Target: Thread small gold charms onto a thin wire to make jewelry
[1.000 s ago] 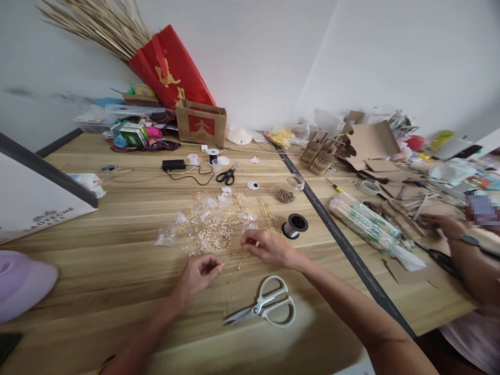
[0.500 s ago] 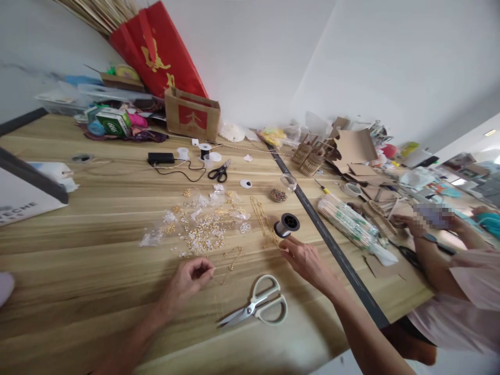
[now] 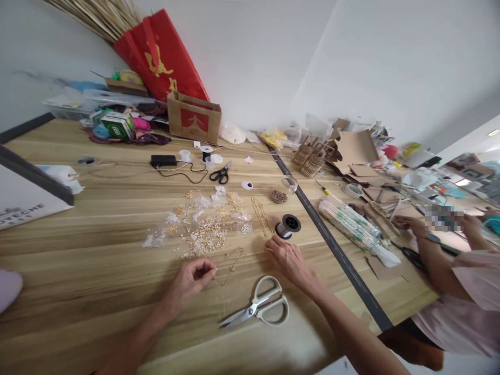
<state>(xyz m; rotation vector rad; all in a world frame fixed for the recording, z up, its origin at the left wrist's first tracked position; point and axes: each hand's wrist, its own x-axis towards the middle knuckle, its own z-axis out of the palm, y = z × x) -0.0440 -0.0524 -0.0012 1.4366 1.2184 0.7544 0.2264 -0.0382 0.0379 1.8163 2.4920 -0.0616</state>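
My left hand (image 3: pixel 192 282) is closed in a pinch at the end of a thin gold chain (image 3: pixel 233 261), which lies loosely on the table to its right. My right hand (image 3: pixel 286 259) is also closed, fingertips down; whatever they pinch is too small to make out. Just beyond it stands a dark spool of fine wire (image 3: pixel 288 226). A longer gold chain (image 3: pixel 259 214) runs toward its fingertips. White-handled scissors (image 3: pixel 258 307) lie between my forearms, blades pointing left. Small clear and gold beads (image 3: pixel 205 235) are spread beyond my left hand.
Black scissors (image 3: pixel 221 174), a black adapter (image 3: pixel 163 160) and a bowl of brown beads (image 3: pixel 279 196) are farther back. A paper bag (image 3: pixel 194 119) stands against the wall. On the right, past a packet of sticks (image 3: pixel 347 224), another person's hand (image 3: pixel 410 224) is at work.
My right hand has moved left, away from beneath the wire spool. My left hand keeps its pinch in nearly the same place. The whole view has shifted slightly.
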